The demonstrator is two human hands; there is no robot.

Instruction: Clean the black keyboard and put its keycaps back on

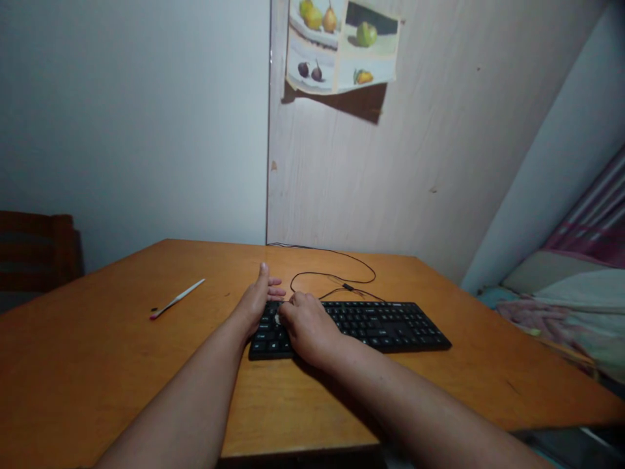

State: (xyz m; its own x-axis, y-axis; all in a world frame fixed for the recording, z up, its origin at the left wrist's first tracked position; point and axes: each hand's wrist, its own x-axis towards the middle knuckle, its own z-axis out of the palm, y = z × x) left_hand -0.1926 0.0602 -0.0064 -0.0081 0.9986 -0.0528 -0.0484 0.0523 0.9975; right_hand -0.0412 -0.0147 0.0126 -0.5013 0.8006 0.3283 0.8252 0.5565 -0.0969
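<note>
Head — cable behind keyboard, stick leftward (right hand covering part).

You have dim, cool indoor light, with the wall at ten o'clock greyish blue. It falls from above: the sheet of fruit pictures at twelve casts a crisp brown shadow below it, and your right forearm darkens the tabletop between five and six. The four o'clock corner sinks into gloom. Wide-angle stretch splays your tabletop toward four and nine; lettering on the keyboard is mostly too small to read.
</note>
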